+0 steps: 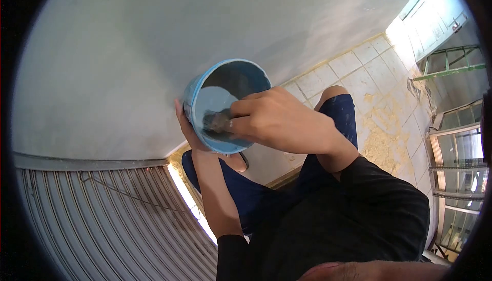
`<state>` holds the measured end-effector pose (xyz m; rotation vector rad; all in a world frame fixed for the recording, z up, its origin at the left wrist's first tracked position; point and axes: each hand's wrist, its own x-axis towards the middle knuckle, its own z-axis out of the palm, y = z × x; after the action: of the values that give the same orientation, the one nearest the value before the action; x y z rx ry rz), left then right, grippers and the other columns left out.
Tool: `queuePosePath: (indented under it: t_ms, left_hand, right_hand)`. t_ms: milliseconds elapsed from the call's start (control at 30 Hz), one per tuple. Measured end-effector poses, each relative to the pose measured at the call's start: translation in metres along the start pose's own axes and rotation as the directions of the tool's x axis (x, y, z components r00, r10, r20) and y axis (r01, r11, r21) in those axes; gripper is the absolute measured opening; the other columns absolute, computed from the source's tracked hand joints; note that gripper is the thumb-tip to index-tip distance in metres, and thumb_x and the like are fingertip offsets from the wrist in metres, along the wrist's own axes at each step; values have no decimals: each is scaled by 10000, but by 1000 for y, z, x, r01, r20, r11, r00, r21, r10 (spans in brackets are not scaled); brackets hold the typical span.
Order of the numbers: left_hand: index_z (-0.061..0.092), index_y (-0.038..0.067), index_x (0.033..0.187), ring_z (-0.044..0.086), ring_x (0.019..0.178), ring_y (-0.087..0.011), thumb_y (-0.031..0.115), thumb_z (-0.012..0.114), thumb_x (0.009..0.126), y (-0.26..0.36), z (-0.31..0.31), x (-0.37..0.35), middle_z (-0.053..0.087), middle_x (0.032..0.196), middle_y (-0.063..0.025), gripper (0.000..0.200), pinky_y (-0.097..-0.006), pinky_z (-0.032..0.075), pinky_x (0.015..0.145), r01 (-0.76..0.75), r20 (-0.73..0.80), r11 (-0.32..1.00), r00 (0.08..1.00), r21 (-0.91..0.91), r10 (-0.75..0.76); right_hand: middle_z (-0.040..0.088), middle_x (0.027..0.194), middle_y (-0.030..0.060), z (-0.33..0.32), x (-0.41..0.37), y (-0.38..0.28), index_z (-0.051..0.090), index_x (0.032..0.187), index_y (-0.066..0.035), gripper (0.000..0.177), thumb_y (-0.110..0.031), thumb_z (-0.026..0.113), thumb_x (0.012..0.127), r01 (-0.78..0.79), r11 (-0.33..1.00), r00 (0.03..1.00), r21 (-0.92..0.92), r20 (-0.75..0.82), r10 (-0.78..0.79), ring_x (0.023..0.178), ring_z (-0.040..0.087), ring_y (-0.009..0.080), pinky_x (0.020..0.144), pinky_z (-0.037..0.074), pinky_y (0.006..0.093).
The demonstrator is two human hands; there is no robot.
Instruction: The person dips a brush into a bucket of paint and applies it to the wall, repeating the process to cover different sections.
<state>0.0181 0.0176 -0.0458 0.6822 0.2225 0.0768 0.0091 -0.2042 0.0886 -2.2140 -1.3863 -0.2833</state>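
Observation:
My left hand (188, 128) supports a blue bucket (190, 96) from its left side, the fingers spread along the outer wall. The bucket is tilted so that its mouth faces me. Inside it lies pale grey-blue paint (218, 98), and the rim is smeared. My right hand (266, 114) reaches over the rim with its fingers closed on what looks like a paintbrush (218, 122). The dark, wet end of this brush is inside the bucket near the paint, slightly blurred. Its handle is mostly hidden by my fingers.
A grey wall (128, 50) rises right beyond the bucket. At lower left is a corrugated metal shutter (118, 214). Stained floor tiles (379, 86) stretch to the right, toward a green metal frame (451, 71), a pale door (430, 22) and framed glass panels (461, 153). My bent knees flank the bucket.

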Motion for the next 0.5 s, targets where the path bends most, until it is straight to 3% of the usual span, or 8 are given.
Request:
queuePosePath:
  t_ms: [67,133,167,233,433,500]
  left_hand:
    - [639,79,1257,643,1119,-236,635,381,1049,2,1,-3,664,1225,-106,648,-407,539,983,5,2,1000,1000,-12,-5]
    - [630,61,1295,639,1150,-265,638,374,1048,6,-2,-3,663,1264,-121,677,-428,528,1007,62,188,996,981,-60,-49]
    - [619,44,1324,635,1180,-281,625,383,1052,6,-4,-3,661,1297,-137,683,-439,523,1018,114,300,983,952,-141,-67]
    - [620,43,1325,635,1184,-287,618,392,1052,3,-12,2,662,1298,-140,676,-445,520,1021,89,273,985,961,-147,-46]
    - [625,52,1329,638,1179,-285,594,460,1042,7,-12,-2,665,1305,-126,635,-459,514,1028,151,338,964,938,-218,-70]
    - [627,56,1327,645,1172,-284,591,471,1039,6,-9,-5,669,1302,-120,628,-457,522,1018,123,301,970,952,-212,-55]
  right_hand:
    - [636,823,87,-4,-5,5,740,956,-49,178,-113,747,790,-1,1000,999,18,-36,2,786,683,280,635,532,379]
    - [640,806,90,-5,-6,10,744,941,-52,164,-119,764,792,-1,999,997,37,-71,4,776,679,287,637,527,384]
    - [644,799,93,-5,-6,13,746,941,-57,161,-121,776,796,-72,997,988,20,-137,74,761,673,292,635,523,387]
    - [643,790,92,-4,-1,14,748,957,-64,159,-106,783,808,-172,984,954,-47,-257,154,721,657,299,622,511,392]
    - [693,835,102,-15,-3,16,768,976,-61,172,-135,771,820,-186,983,977,4,-104,185,756,690,311,660,534,405]
    - [682,831,105,-18,-6,15,758,975,-56,181,-93,784,800,-178,984,975,14,-131,178,733,681,312,643,534,393]
